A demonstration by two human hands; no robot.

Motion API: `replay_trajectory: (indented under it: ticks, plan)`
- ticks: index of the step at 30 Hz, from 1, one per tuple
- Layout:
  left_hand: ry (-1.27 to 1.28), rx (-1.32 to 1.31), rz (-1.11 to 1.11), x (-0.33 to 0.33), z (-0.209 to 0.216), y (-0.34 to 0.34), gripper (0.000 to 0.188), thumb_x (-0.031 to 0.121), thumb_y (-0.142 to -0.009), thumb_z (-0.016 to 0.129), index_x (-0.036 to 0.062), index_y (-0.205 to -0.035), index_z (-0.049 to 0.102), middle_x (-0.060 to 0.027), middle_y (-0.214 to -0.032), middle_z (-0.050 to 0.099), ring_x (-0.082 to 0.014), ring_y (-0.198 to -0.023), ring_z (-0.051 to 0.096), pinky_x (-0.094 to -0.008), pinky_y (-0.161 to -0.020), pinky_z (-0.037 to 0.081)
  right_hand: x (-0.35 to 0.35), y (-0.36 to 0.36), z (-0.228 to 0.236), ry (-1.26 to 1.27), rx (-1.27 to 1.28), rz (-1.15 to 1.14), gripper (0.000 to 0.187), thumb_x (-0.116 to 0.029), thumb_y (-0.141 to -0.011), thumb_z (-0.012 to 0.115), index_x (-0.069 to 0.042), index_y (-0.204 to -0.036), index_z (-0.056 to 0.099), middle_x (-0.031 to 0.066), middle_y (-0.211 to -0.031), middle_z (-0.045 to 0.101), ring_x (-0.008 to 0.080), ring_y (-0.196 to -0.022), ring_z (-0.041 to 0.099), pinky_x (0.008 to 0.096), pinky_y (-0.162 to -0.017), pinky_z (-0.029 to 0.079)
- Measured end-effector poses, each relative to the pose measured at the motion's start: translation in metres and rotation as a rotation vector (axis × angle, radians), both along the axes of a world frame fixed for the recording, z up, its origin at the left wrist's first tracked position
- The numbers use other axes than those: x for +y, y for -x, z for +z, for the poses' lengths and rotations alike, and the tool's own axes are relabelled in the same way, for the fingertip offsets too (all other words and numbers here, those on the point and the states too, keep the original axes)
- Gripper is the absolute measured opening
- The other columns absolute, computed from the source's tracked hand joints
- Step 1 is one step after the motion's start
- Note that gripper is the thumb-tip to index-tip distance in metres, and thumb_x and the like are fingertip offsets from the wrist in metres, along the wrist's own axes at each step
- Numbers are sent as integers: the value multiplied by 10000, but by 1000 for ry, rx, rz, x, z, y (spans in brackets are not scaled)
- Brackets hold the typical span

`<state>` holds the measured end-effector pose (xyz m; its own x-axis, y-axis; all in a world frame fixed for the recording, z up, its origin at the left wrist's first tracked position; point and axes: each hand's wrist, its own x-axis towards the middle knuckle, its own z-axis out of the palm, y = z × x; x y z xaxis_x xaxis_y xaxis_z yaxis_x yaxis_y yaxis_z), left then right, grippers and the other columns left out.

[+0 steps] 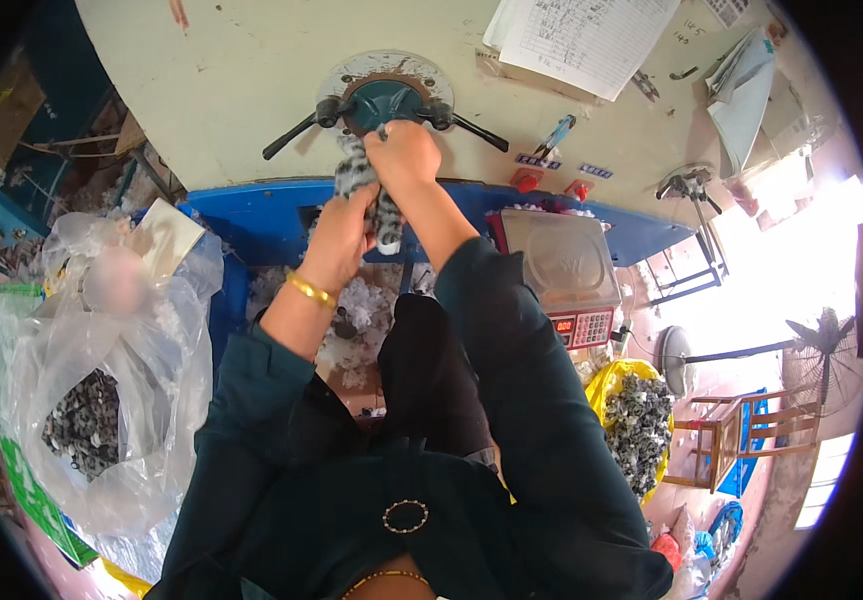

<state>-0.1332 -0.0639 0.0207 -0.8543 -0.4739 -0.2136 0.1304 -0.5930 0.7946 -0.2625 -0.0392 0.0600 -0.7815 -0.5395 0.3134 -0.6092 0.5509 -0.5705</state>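
A grey-and-black patterned plush piece (388, 222), soft and furry, is gripped between my two hands in front of a round dark green fitting (383, 103) on the tabletop. My right hand (407, 158) is closed on its upper part, right up against the fitting. Just below and to the left, my left hand (339, 243) wraps round the lower part, with a pale end hanging past the fingers. Whether the plush is pushed over a nozzle cannot be seen behind my right hand. Black lever handles (289, 136) stick out on both sides of the fitting.
Red-buttoned switches (526, 180), pliers (555, 136) and papers (591, 40) lie to the right on the table (221, 90). A scale (561, 262) stands beside my right arm. Plush pieces fill a yellow bag (606, 390) and a clear plastic bag (166, 340). White fluff (361, 310) lies below.
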Motion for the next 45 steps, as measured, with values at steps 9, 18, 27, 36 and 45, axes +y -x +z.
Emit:
replay_trajectory:
  ticks: [9,18,27,36,45]
  plan:
    - [35,5,-34,50,17,-55,271,231,-969,490,-12,-1022,597,-91,-888,663,-152,-740,636,-262,-651,518,44,-46,1,66,-76,40,304,-293,-726,623,-14,-615,577,193,-655,593,399,-664,581,445,-595,473]
    - [108,42,12,69,5,-66,226,188,-929,567,-17,-1012,615,-61,-851,666,-153,-755,636,-275,-678,506,60,-53,-7,93,-184,91,342,-304,-708,681,-5,-607,550,201,-648,568,411,-661,554,445,-589,459]
    - [1315,-254,-33,61,-48,-57,376,294,-857,646,-21,-653,632,-255,-638,561,-439,-683,556,-438,-576,443,77,-52,-15,214,-185,220,287,-194,-718,750,11,-672,554,195,-698,560,399,-675,532,414,-569,431]
    - [-72,152,-42,-13,-67,-59,263,122,-878,580,-6,-1104,615,-42,-1059,653,-120,-894,595,-269,-871,471,84,-35,-24,367,-46,530,193,-12,-641,751,21,-719,577,157,-688,525,330,-618,507,360,-559,422]
    - [121,36,-242,-10,-46,-30,307,405,-931,586,109,-1010,570,59,-695,458,-29,-575,408,-171,-549,360,100,-32,-38,484,-252,611,253,-45,-774,695,11,-649,482,50,-638,418,146,-596,401,296,-547,362]
